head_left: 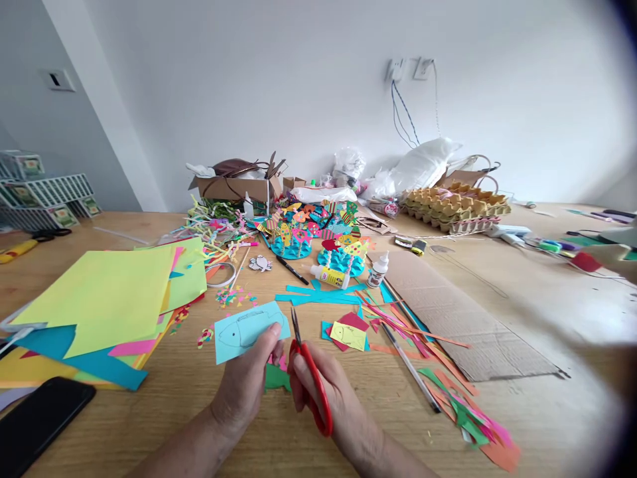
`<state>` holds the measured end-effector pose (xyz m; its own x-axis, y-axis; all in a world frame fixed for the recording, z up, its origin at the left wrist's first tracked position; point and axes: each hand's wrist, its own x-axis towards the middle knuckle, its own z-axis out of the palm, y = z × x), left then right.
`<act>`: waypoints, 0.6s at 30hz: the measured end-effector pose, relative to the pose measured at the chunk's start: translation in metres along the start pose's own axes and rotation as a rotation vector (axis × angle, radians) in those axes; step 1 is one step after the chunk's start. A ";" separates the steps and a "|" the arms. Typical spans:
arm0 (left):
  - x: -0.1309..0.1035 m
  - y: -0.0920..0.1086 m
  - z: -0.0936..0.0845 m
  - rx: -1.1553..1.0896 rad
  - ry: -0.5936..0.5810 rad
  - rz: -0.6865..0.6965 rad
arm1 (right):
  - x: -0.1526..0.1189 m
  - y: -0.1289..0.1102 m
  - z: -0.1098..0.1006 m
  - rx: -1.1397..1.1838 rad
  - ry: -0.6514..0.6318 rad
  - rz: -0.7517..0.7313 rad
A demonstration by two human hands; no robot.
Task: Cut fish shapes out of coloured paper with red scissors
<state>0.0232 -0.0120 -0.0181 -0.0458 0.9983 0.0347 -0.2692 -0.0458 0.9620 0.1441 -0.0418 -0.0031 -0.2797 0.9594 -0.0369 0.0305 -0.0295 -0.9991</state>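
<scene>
My left hand [249,378] pinches a light blue paper card [226,342] by its lower right part. A fish is drawn on the card in dark line. In my right hand [331,392] are red-handled scissors [322,405], their blades pointing up beside the card's right edge, apart from it. Below the hands lies a green paper piece [277,378] with pink bits, partly hidden. Just right of the scissors, a small yellow card with a fish drawing [348,336] rests on red and blue paper scraps.
Coloured paper sheets [99,292] and a black phone [47,418] lie at left. Glue bottles [378,271], blue-based fish crafts [343,259] and a black marker [292,271] stand or lie ahead. Cardboard [458,318], a pen [411,368] and paper strips [462,411] are at right, near a blurred co-worker's hand.
</scene>
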 end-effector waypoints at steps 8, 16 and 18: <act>-0.001 0.003 -0.001 -0.025 -0.020 0.002 | -0.004 -0.001 0.003 -0.004 -0.060 0.022; 0.000 0.003 0.001 0.000 0.050 -0.001 | -0.003 0.007 0.006 -0.025 -0.078 0.035; 0.000 0.002 0.000 0.030 0.065 -0.002 | -0.003 0.008 0.007 -0.026 -0.085 0.035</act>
<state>0.0231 -0.0121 -0.0163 -0.1082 0.9940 0.0163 -0.2402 -0.0420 0.9698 0.1385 -0.0473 -0.0114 -0.3582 0.9307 -0.0744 0.0661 -0.0542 -0.9963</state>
